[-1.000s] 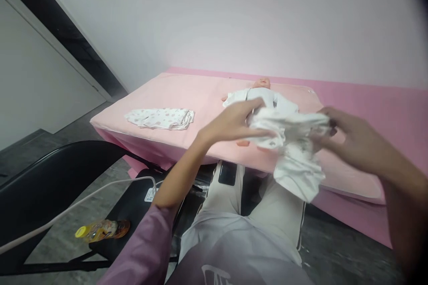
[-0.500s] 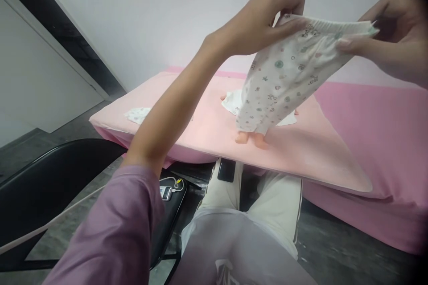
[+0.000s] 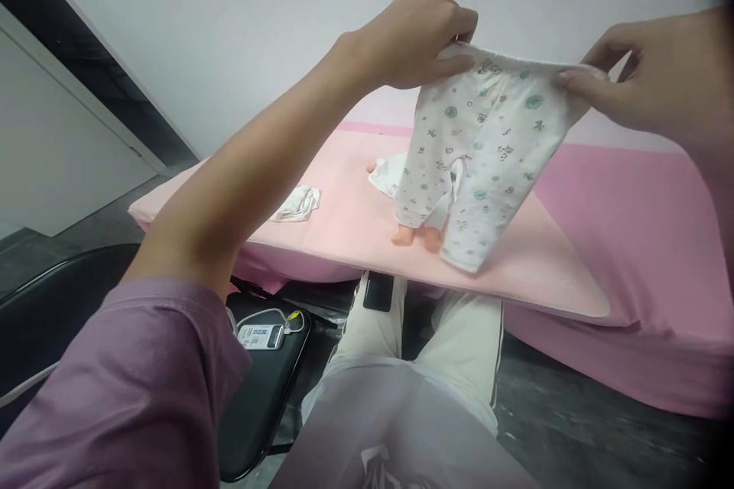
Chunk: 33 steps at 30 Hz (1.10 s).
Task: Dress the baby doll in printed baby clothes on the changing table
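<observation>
Small white patterned pants (image 3: 487,145) hang upright by their waistband, stretched between my two hands. My left hand (image 3: 439,38) pinches the left end of the waistband. At the other end, my right hand (image 3: 619,72) has thumb and fingers closed on the band. The two legs hang apart, with a gap between them. Behind the pants, a doll lies on the pink padded surface; its feet (image 3: 404,235) and part of a white garment (image 3: 388,174) show, and the rest is hidden by the pants.
A folded white cloth (image 3: 298,203) lies on the pink mat (image 3: 344,221), left of the doll. A phone (image 3: 378,291) rests on my leg. A black chair (image 3: 252,412) at the lower left holds a power bank (image 3: 261,336) with a cable. A white wall (image 3: 258,38) stands behind.
The pants have opened out: their legs have spread apart and face the camera more. Both hands have moved left and slightly down in view, and more of the folded cloth shows.
</observation>
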Tool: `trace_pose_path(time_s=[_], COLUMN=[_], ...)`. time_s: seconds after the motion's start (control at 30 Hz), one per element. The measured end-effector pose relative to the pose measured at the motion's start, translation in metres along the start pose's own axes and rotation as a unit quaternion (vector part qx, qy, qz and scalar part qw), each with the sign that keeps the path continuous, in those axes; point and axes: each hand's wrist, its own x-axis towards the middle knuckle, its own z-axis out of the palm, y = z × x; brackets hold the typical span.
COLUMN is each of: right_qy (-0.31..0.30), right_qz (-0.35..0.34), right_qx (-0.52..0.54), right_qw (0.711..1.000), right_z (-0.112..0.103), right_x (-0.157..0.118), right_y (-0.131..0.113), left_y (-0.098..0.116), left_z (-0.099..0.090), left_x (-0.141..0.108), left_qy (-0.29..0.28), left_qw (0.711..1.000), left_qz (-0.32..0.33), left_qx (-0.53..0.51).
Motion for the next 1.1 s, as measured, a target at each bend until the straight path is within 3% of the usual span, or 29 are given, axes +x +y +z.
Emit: trace_pose_path(time_s=[0.17, 0.23, 0.33, 0.43, 0.53, 0.6, 0.67, 0.77, 0.9, 1.03, 1.1], right_qy=[-0.152, -0.165, -0.095, -0.003, 0.080, 0.135, 0.166, 0.152, 0.092, 0.083, -0.039], right_qz=[0.033, 0.027, 0.013, 0.026, 0.017, -0.011, -0.033, -0.055, -0.099, -0.007, 0.074], right_qx=[-0.040, -0.017, 0.055, 0.166, 0.211, 0.207, 0.245, 0.375, 0.483, 0.487, 0.525], right_qw=[0.987, 0.986, 0.994, 0.986, 0.974, 0.969, 0.955, 0.913, 0.865, 0.870, 0.847], right_z=[0.002, -0.003, -0.017, -0.029, -0.029, -0.023, -0.015, -0.006, 0.008, 0.050, 0.079], right_x=[0.002, 0.000, -0.009, -0.018, -0.021, -0.021, -0.022, -0.031, -0.057, -0.090, -0.106], right_y=[0.004, -0.003, -0.022, -0.055, -0.091, -0.109, -0.118, -0.116, -0.100, -0.090, -0.094], left_y=[-0.002, 0.001, 0.008, 0.022, 0.045, 0.062, 0.076, 0.086, 0.079, 0.062, 0.053], left_z=[0.012, 0.011, 0.004, -0.006, -0.020, -0.030, -0.040, -0.045, -0.035, -0.030, -0.032], left_x=[0.005, 0.008, 0.012, 0.016, 0.017, 0.014, 0.011, 0.009, 0.016, 0.020, 0.020], left_qy=[0.031, -0.009, -0.038, 0.020, 0.015, -0.004, -0.022, -0.022, 0.071, 0.061, 0.037], left_qw=[0.999, 0.999, 0.997, 0.991, 0.957, 0.912, 0.885, 0.880, 0.897, 0.888, 0.882], left_qz=[-0.014, -0.038, -0.036, -0.011, -0.007, 0.027, 0.044, 0.017, -0.045, -0.028, -0.030], left_qx=[-0.015, -0.015, -0.050, -0.131, -0.290, -0.409, -0.463, -0.475, -0.434, -0.454, -0.469])
